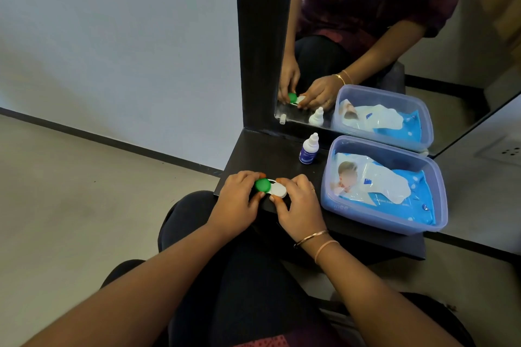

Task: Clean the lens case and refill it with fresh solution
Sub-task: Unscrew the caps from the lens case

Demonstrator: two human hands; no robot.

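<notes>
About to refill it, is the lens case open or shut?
Shut: the green lid and white lid both sit on the case.

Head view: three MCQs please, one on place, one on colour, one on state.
1. Where is the bottle? A left of the tub; B on the floor; C in a hand.
2. Case cap colours? A both white; B green and white; C blue and green.
3. Who holds the case? A one hand; B none; C both hands.

A: the bottle stands on the shelf beside the tub.
B: one green cap, one white cap.
C: the left hand grips the green end, the right hand the white.
</notes>
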